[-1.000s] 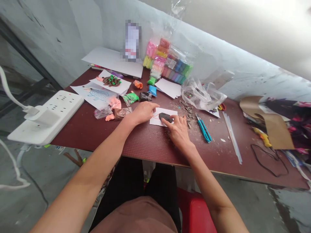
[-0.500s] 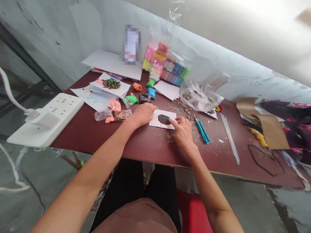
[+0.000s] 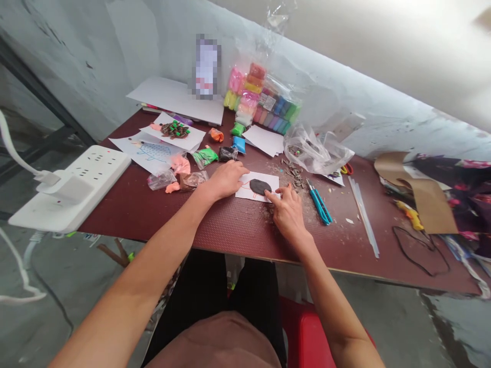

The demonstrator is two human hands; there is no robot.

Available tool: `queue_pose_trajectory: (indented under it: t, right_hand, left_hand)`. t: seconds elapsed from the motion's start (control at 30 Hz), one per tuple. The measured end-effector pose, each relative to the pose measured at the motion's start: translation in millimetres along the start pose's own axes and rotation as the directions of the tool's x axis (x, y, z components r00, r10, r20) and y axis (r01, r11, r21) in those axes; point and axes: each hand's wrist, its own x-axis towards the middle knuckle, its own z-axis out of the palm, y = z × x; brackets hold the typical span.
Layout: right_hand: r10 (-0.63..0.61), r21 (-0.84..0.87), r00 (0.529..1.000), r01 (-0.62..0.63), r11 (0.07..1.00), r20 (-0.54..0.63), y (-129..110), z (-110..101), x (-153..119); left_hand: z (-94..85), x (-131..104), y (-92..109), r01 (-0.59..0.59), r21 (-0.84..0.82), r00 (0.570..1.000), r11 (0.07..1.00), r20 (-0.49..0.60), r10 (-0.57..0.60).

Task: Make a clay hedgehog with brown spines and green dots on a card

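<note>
A small white card (image 3: pixel 245 193) with orange drawn lines lies on the table, and a flat black oval of modelling clay (image 3: pixel 260 187) is spread on it. At the card's left edge my left hand (image 3: pixel 227 180) rests with its fingers stretched out, their tips touching the paper. My right hand (image 3: pixel 288 210) is on the other side, its index fingertip pressed on the lower right rim of the black clay. The other right fingers are loosely bent and grip nothing. Just left of my left hand are a brown clay packet (image 3: pixel 194 181) and pink clay (image 3: pixel 180 164).
Sunflower seeds (image 3: pixel 294 175) and blue-handled cutters (image 3: pixel 319 204) lie right of the card. Behind are a plastic bag (image 3: pixel 316 151), bagged coloured clay (image 3: pixel 278 110) and white paper (image 3: pixel 264 139). A power strip (image 3: pixel 72 189) stands left; a glue stick (image 3: pixel 364 217) lies right.
My right index fingertip has slid slightly down and left along the clay's rim. The left hand stays at the card's edge, and the view has shifted a little.
</note>
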Motion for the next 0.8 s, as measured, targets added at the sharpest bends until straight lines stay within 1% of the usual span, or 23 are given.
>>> queue_pose_trajectory:
  t: [0.17, 0.3, 0.5, 0.67, 0.8]
  right_hand:
    - [0.0, 0.023, 1.0, 0.0, 1.0, -0.025, 3.7, 1.2, -3.1]
    - [-0.001, 0.021, 1.0, 0.001, 1.0, -0.016, 2.0, 0.7, -4.4]
    - [-0.015, 0.073, 0.999, 0.018, 0.997, -0.046, -0.7, -3.0, -1.2]
    - [-0.06, 0.042, 0.998, 0.06, 0.997, -0.011, -8.5, -3.9, 3.0]
    - [-0.058, 0.043, 0.998, 0.058, 0.997, -0.002, -9.9, -3.7, 5.6]
  left_hand:
    - [2.5, 0.4, -1.9, -0.005, -0.007, 1.0, 1.0, -0.013, 0.005]
    - [2.5, 0.5, -1.7, -0.005, -0.003, 1.0, 1.0, -0.015, 0.005]
    - [1.0, -0.3, -0.6, -0.007, 0.004, 1.0, 1.0, -0.01, 0.007]
    - [3.0, 0.1, -2.0, -0.011, 0.006, 1.0, 1.0, -0.016, 0.012]
    - [3.8, 0.8, -1.6, -0.005, 0.009, 1.0, 1.0, -0.012, 0.005]
